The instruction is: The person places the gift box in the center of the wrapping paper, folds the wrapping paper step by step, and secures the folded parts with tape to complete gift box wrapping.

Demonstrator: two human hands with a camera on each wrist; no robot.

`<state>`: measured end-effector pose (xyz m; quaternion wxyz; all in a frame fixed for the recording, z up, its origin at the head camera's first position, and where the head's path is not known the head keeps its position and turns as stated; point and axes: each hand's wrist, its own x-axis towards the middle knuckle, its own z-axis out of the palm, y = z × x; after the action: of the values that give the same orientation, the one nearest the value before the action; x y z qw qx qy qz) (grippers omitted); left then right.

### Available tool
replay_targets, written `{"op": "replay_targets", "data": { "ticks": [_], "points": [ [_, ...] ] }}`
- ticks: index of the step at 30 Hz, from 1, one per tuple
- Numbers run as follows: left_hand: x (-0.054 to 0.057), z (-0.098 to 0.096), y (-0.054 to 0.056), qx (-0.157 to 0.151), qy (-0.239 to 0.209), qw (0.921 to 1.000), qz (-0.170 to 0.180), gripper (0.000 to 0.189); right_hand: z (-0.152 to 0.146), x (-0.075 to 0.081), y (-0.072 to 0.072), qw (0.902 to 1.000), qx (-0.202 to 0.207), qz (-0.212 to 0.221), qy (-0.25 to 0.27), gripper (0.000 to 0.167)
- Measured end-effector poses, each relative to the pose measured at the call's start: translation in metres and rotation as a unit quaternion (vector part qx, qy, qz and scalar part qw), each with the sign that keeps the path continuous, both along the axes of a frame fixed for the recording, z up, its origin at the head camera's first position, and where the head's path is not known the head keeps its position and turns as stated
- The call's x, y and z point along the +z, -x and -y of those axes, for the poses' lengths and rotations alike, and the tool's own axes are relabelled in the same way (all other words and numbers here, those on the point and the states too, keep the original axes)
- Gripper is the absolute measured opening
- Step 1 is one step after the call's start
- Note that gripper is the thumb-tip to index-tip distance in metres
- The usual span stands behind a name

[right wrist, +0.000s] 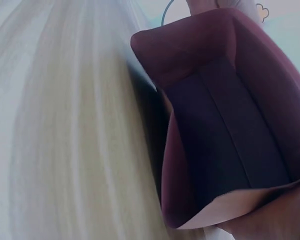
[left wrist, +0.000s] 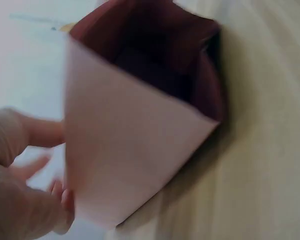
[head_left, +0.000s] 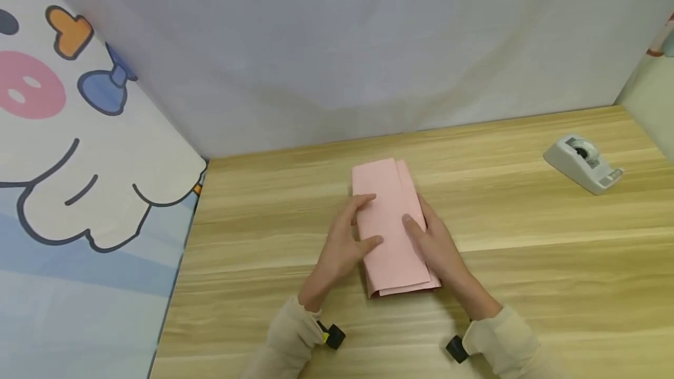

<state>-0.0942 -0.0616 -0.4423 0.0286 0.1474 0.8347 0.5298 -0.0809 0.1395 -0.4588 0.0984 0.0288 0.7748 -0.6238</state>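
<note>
A pink folded-paper bag point(head_left: 389, 221) lies on its side on the wooden table, its open end towards the person. The right wrist view looks into its dark interior point(right wrist: 225, 130), where a straight seam runs along a panel. My left hand point(head_left: 339, 244) is at the bag's left side, thumb and forefinger spread over the top panel; in the left wrist view its fingers point(left wrist: 45, 134) touch the paper's edge loosely. On the right side, my right hand point(head_left: 437, 247) holds the bag, thumb on top and fingers along the side, their tips partly hidden.
A white tape dispenser point(head_left: 581, 162) stands at the table's right rear. Behind the table point(head_left: 253, 221) rises a pale grey backdrop point(head_left: 337, 45), and a panel printed with a cartoon animal point(head_left: 84, 162) borders the left side.
</note>
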Motion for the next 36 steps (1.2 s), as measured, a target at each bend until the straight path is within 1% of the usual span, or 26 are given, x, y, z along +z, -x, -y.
{"op": "replay_targets", "data": {
  "ticks": [2,4,5,8,10,11,13,17,20,23,26,30,33,36],
  "points": [
    [-0.004,-0.004,-0.001,0.031,-0.007,0.9995,-0.001,0.081,0.000,0.000,0.000,1.0000,0.002,0.000,0.002,0.070],
    [-0.006,-0.008,-0.002,0.059,-0.010,0.9980,0.022,0.087,0.000,0.000,-0.001,1.0000,0.005,0.002,-0.001,0.070],
    [-0.007,-0.011,-0.001,0.065,-0.012,0.9969,0.042,0.091,0.000,0.000,-0.001,1.0000,0.006,0.005,-0.001,0.070],
    [-0.010,-0.018,0.001,0.065,-0.033,0.9913,0.110,0.101,0.000,0.000,-0.002,0.9997,0.012,0.016,0.012,0.070],
    [-0.012,-0.021,0.002,0.064,-0.043,0.9871,0.140,0.106,0.001,0.001,-0.003,0.9991,0.018,0.025,0.028,0.070],
    [-0.012,-0.022,0.003,0.067,-0.050,0.9857,0.147,0.107,0.001,0.002,-0.003,0.9987,0.021,0.028,0.036,0.070],
    [-0.012,-0.023,0.003,0.072,-0.058,0.9846,0.148,0.109,0.001,0.003,-0.003,0.9978,0.028,0.036,0.048,0.070],
    [-0.011,-0.025,0.004,0.074,-0.060,0.9847,0.146,0.113,-0.002,0.009,-0.003,0.9967,0.038,0.056,0.043,0.071],
    [-0.011,-0.026,0.006,0.071,-0.057,0.9851,0.146,0.114,-0.009,0.013,-0.001,0.9949,0.060,0.069,0.043,0.073],
    [-0.011,-0.026,0.007,0.071,-0.052,0.9858,0.143,0.115,-0.015,0.016,0.004,0.9930,0.081,0.077,0.040,0.074],
    [-0.010,-0.026,0.008,0.066,-0.046,0.9877,0.134,0.115,-0.017,0.016,0.012,0.9946,0.071,0.073,0.019,0.072],
    [-0.010,-0.026,0.008,0.057,-0.042,0.9917,0.108,0.115,-0.012,0.013,0.021,0.9975,0.045,0.052,-0.013,0.069],
    [-0.009,-0.026,0.008,0.056,-0.041,0.9932,0.093,0.115,-0.009,0.013,0.020,0.9980,0.046,0.042,-0.009,0.065],
    [-0.009,-0.028,0.006,0.064,-0.043,0.9929,0.091,0.112,-0.010,0.014,0.012,0.9975,0.055,0.045,-0.002,0.065]
  ]
}}
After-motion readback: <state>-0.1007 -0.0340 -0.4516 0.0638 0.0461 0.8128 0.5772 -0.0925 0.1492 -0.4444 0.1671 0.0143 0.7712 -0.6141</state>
